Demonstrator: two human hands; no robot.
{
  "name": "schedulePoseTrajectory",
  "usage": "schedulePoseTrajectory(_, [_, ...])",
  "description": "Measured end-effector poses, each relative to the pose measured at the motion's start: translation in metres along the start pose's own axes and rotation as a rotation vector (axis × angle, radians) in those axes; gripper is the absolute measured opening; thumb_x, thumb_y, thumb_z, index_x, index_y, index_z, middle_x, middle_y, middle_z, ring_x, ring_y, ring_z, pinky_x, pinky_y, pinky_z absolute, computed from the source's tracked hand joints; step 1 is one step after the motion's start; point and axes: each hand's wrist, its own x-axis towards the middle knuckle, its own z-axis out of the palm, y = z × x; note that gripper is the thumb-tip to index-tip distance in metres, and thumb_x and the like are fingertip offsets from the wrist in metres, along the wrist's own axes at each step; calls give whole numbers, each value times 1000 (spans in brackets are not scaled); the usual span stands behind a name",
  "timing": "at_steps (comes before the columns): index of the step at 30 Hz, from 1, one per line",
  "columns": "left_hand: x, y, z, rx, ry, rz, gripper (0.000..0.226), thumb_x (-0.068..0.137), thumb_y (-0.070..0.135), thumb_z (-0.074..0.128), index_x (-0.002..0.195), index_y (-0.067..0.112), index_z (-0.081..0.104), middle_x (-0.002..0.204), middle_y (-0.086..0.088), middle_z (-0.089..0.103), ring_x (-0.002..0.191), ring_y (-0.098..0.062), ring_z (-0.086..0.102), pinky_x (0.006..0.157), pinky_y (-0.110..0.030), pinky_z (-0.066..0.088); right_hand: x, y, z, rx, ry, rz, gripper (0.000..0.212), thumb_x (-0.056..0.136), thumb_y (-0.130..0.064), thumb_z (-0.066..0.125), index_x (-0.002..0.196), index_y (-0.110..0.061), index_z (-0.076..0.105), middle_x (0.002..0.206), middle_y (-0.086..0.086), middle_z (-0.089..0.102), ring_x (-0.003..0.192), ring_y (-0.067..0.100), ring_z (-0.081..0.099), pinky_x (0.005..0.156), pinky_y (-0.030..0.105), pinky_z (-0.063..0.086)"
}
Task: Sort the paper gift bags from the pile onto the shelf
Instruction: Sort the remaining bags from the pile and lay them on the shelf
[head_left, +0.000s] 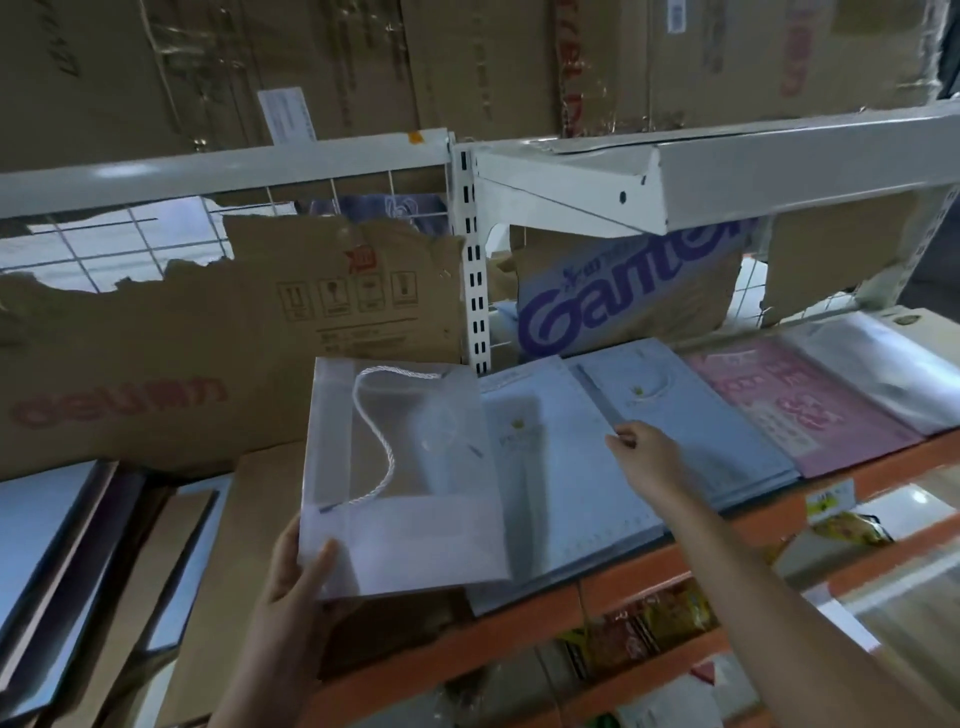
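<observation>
White gift bag (400, 483) with a twisted cord handle, flat, held at centre frame over the shelf's orange edge (644, 566). Left hand (291, 577) at 7 o'clock gripping its lower corner, thumb on top. Right hand (644, 457) at 3 o'clock of it, fingertips pinching the edge of a pale blue bag stack (691, 415). Another blue stack (561, 478) just beside, partly under the white bag. Pink bags (779, 400) and clear-wrapped packs (872, 364) towards 2 o'clock. Torn cardboard (208, 343) and a slotted white upright (475, 270) at 11 and 12 o'clock, blocking the back. Snack packets (649, 623) on the lower tier at 5 o'clock.
</observation>
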Motion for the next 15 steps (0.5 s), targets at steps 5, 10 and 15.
schedulePoseTrajectory(5, [20,-4,30,-30,-24,-9,33,95,6,43,110,32,57,98,1,69,80,-20,69,50,-32,58,9,13,10,-148,27,-56,25,92,-14,50,110,-1,62,108,18,60,100,33,58,85,37,45])
schedulePoseTrajectory(10, [31,-16,72,-44,-66,-31,37,95,3,42,123,24,52,91,2,72,72,-19,70,47,-27,56,17,19,-7,-167,-6,-91,30,93,-16,49,119,-6,59,123,13,55,109,27,56,92,31,44])
schedulePoseTrajectory(15, [37,-37,126,14,-125,-55,41,95,4,42,131,24,50,94,0,63,69,-17,65,39,-21,49,38,48,-58,-198,19,-98,29,94,-16,48,118,-4,60,121,15,57,106,28,58,90,30,44])
